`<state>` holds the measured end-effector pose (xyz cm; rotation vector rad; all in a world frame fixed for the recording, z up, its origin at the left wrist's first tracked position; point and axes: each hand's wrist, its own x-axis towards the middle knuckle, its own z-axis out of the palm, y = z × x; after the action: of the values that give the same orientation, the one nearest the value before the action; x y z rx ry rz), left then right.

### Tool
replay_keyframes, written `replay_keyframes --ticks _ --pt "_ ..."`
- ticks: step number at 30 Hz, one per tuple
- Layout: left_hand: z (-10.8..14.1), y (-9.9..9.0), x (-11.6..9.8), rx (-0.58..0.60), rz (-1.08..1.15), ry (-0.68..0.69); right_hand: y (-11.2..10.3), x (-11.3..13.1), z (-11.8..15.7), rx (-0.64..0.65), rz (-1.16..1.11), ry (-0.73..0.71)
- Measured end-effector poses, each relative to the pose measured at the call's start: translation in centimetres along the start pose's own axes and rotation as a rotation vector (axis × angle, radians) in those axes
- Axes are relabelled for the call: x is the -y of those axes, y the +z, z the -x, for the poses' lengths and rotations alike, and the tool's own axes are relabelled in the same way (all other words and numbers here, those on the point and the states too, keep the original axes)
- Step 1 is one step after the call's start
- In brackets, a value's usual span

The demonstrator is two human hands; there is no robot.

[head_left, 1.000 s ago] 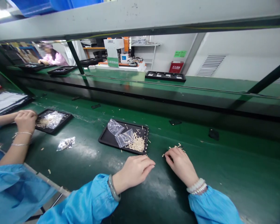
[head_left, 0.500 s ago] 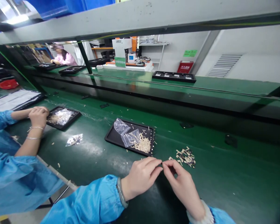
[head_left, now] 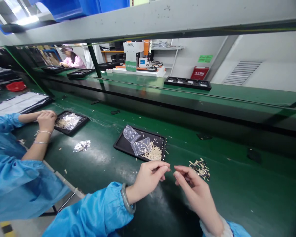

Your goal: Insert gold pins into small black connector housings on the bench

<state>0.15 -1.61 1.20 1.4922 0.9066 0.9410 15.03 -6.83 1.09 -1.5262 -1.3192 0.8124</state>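
My left hand (head_left: pixel 150 179) is in front of the black tray, thumb and fingertips pinched together. A tiny piece seems to be at the tips, too small to name. A small gap away, my right hand (head_left: pixel 196 189) has its thumb and index finger curled close together; whatever is between them cannot be made out. Just beyond my right hand lies a loose pile of small beige and black strips (head_left: pixel 200 168). Past my left hand, the black tray (head_left: pixel 122 144) holds a heap of small beige pieces (head_left: pixel 153 152) and two clear plastic bags (head_left: pixel 141 147).
On the left, a co-worker's hands (head_left: pixel 46 120) are at another black tray (head_left: pixel 71 131) with beige pieces and a bag. A small clear bag (head_left: pixel 82 146) lies between the trays on the green table (head_left: pixel 236 197). A grey shelf beam (head_left: pixel 162 16) crosses overhead.
My hands, whose fingertips met before, have come slightly apart. The left hand has turned a little, and the whole view has shifted slightly.
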Motion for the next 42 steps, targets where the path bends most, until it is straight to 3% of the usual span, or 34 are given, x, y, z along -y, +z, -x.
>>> replay_keyframes --ticks 8,11,15,27,30,35,42 --pt "-0.2 -0.5 -0.5 -0.008 0.092 -0.005 0.7 1.9 -1.0 0.044 0.026 -0.053" --pt "-0.5 -0.8 -0.7 -0.018 0.126 -0.06 0.8 2.1 -1.4 0.062 0.002 -0.029" --pt "-0.5 -0.8 -0.6 -0.012 0.137 -0.033 1.0 2.0 -1.7 0.044 0.001 -0.053" --pt "-0.7 -2.2 -1.4 -0.118 -0.192 0.33 2.3 2.6 -2.4 -0.185 0.307 -0.6" --pt "-0.7 -2.5 -1.4 -0.127 -0.206 0.373 2.3 2.8 -2.6 -0.218 0.348 -0.651" --pt "-0.8 -2.8 -1.5 -0.151 -0.275 0.434 2.2 3.2 -2.9 -0.134 0.36 -0.691" --pt "-1.1 -3.4 -1.4 -0.2 -0.587 0.634 1.8 4.1 -3.7 -0.021 0.352 -0.67"
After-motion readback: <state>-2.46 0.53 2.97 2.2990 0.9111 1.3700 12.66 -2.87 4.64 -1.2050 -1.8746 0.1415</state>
